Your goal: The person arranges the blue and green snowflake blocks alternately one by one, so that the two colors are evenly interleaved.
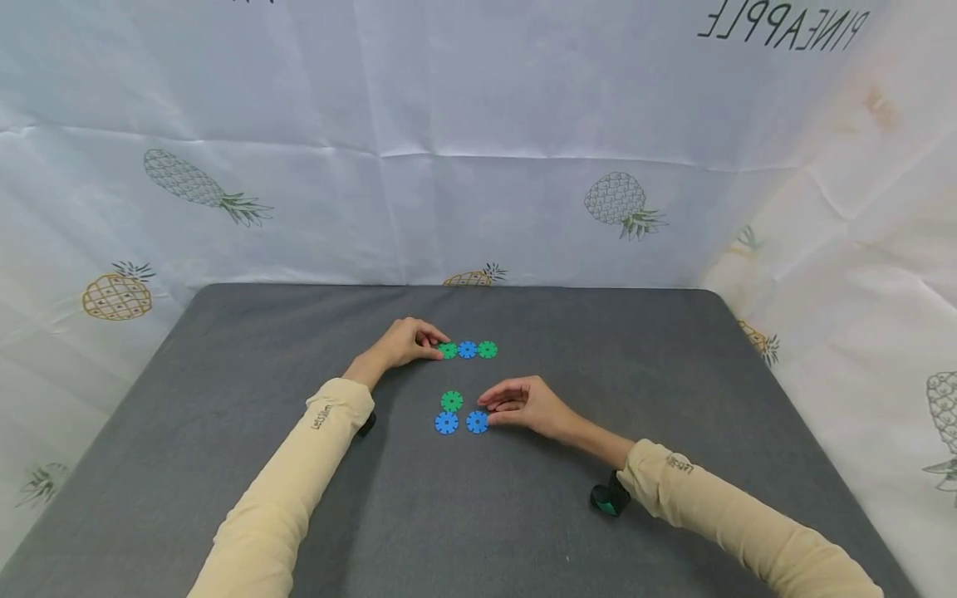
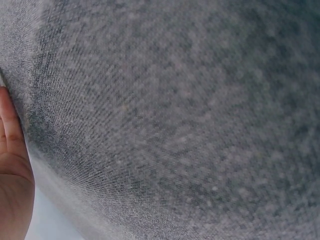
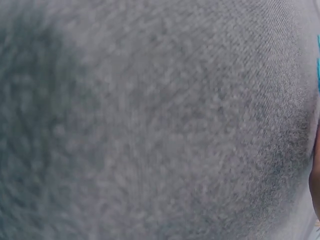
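Note:
In the head view, a row of three small notched discs lies towards the back: a green disc [image 1: 448, 350], a blue disc [image 1: 467, 350] and another green disc [image 1: 488, 349], edge to edge. My left hand [image 1: 404, 341] pinches the row's left green disc between thumb and fingertips. Nearer me, a green disc [image 1: 452, 401] sits just above a blue disc [image 1: 446, 423]. To their right is a separate blue disc [image 1: 477, 422]; the thumb of my right hand [image 1: 534, 407] is at its edge, with the fingers spread above. Each wrist view catches only a sliver of its hand.
Everything lies on a dark grey cloth-covered table [image 1: 299, 332]. A white curtain [image 1: 419, 100] printed with pineapples hangs behind and at the sides. Black wrist devices show under both wrists, the right one [image 1: 609, 496] more fully.

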A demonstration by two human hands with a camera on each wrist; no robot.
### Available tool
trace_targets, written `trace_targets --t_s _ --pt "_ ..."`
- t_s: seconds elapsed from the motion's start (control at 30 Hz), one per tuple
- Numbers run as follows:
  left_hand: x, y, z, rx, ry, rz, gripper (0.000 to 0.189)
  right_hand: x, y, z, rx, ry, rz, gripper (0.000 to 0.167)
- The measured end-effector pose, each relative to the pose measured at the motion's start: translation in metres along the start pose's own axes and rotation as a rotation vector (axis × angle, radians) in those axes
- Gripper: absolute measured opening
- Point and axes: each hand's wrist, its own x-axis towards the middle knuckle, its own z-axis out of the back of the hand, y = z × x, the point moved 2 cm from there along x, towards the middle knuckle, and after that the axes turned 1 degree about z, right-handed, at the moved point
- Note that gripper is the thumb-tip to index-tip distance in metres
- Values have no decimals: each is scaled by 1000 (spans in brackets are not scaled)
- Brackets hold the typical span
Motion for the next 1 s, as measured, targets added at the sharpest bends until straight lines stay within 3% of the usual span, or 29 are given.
trace_targets --t_s 0.27,0.6,1.0 --pt "0 1 -1 -4 3 -6 27 5 -3 0 -83 85 2 36" --pt "0 1 0 -3 -1 -12 27 15 -3 2 -316 149 55 35" --pt "-3 -2 1 -3 -4 -18 27 19 -5 4 -388 189 78 31"
